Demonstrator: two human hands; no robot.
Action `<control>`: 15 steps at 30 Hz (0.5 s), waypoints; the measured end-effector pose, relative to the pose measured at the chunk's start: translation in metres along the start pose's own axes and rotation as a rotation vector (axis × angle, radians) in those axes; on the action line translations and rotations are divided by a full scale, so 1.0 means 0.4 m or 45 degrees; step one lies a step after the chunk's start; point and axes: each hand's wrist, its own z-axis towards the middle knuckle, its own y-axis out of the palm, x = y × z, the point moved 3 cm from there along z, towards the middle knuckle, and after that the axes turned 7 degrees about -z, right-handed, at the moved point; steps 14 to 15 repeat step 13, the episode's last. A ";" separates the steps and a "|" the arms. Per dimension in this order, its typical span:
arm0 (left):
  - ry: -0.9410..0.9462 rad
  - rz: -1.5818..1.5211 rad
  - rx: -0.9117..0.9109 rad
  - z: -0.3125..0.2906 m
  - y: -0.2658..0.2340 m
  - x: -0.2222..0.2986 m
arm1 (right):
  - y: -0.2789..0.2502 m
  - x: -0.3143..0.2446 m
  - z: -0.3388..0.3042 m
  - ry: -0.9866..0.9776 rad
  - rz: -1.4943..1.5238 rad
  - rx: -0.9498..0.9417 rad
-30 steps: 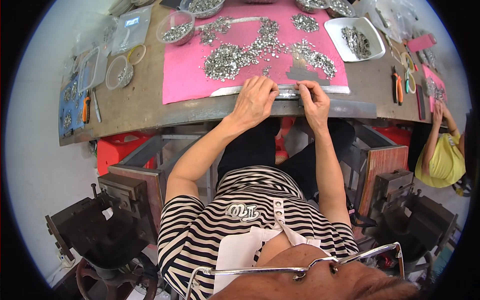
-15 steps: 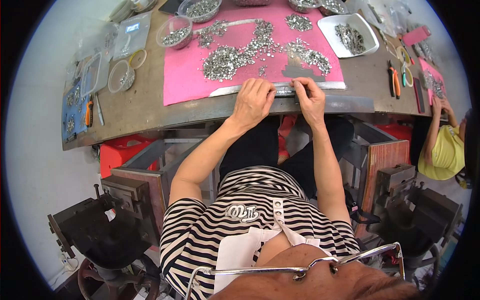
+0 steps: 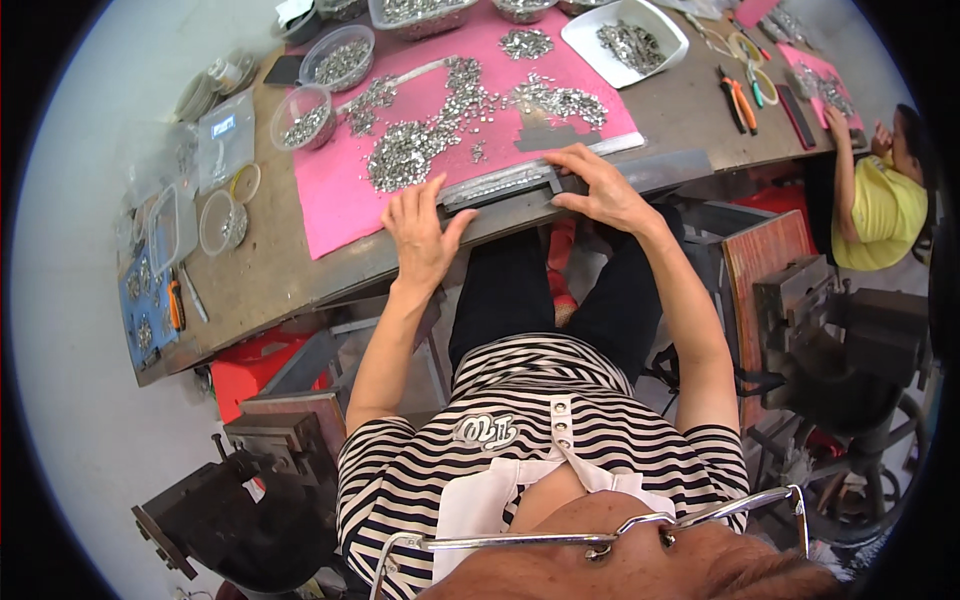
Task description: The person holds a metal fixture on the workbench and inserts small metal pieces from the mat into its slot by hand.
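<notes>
A long, narrow dark metal fixture [image 3: 508, 195] lies at the table's front edge, a row of small shiny pieces along it. My left hand [image 3: 418, 232] holds its left end, fingers on the far side and thumb on the near side. At its right end, my right hand [image 3: 602, 190] grips it the same way. Just beyond runs a silvery strip [image 3: 622, 143] along the front of the pink mat [image 3: 335, 205]. Heaps of small shiny metal pieces [image 3: 400, 152] lie on the mat, nearest my left fingers.
Clear tubs [image 3: 303, 118] and a white tray [image 3: 655, 28] of metal pieces stand at the back. Orange-handled pliers [image 3: 740, 105] lie right; another orange-handled tool [image 3: 176, 304] lies left on a blue mat. A co-worker in yellow [image 3: 880, 215] sits far right. Vises [image 3: 285, 455] flank me.
My hands have moved apart, from close together over the fixture to its two ends. The fixture now shows tilted, its row of pieces exposed. The whole view has shifted and turned.
</notes>
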 end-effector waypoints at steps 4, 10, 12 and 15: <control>0.058 -0.083 -0.076 -0.002 0.023 -0.018 | -0.011 0.001 -0.003 -0.114 -0.058 -0.007; 0.106 -0.392 -0.116 0.037 0.056 0.019 | -0.063 -0.043 -0.110 -0.126 -0.092 0.159; 0.148 -0.479 -0.196 0.089 0.103 0.083 | -0.133 -0.040 -0.184 -0.027 -0.114 0.242; 0.195 -0.601 -0.275 0.121 0.147 0.125 | -0.176 -0.032 -0.234 0.024 -0.145 0.297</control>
